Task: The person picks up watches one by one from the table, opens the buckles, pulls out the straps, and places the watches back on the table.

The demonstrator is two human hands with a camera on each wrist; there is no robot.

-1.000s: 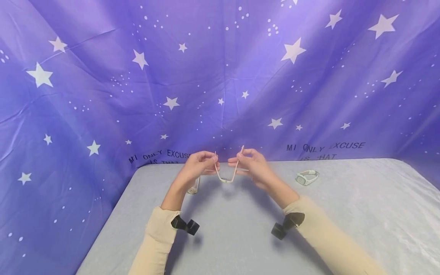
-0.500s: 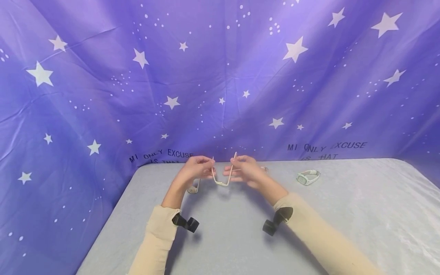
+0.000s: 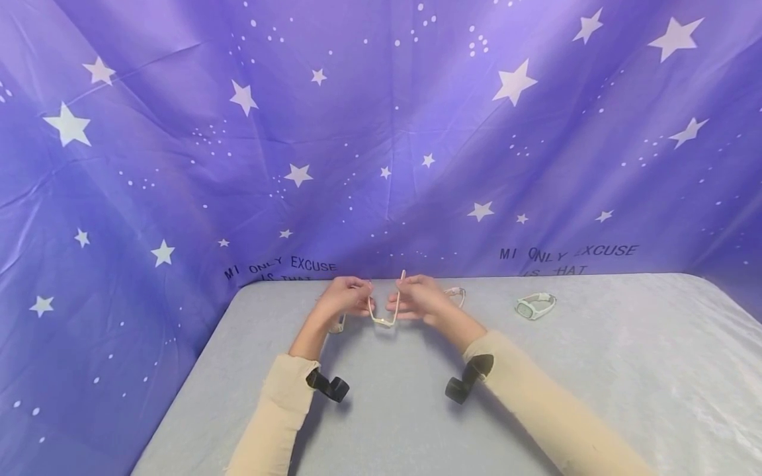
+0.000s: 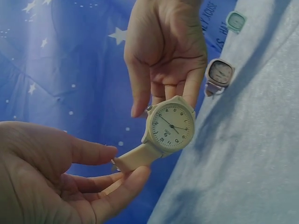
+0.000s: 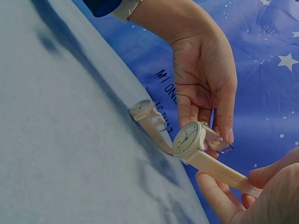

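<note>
A cream wristwatch (image 3: 383,322) with a round numbered dial hangs between the two hands above the table, its strap undone and both ends pointing up. The left hand (image 3: 343,297) pinches the buckle end of the strap; the metal buckle (image 5: 226,149) shows at its fingertips in the right wrist view. Between thumb and fingers, the right hand (image 3: 421,299) holds the long holed end (image 5: 233,179). In the left wrist view the watch dial (image 4: 173,127) faces that camera, unobstructed.
Further right lies a pale green watch (image 3: 534,307). A pinkish square-faced watch (image 4: 220,73) sits behind the right hand. Another light watch (image 5: 148,120) lies by the left hand, partly hidden in the head view. A purple star-printed cloth (image 3: 381,132) hangs behind the grey-covered table (image 3: 393,410).
Both hands have lowered with the cream watch, and the right hand has moved left. The pinkish watch, hidden at first, now shows behind the right hand.
</note>
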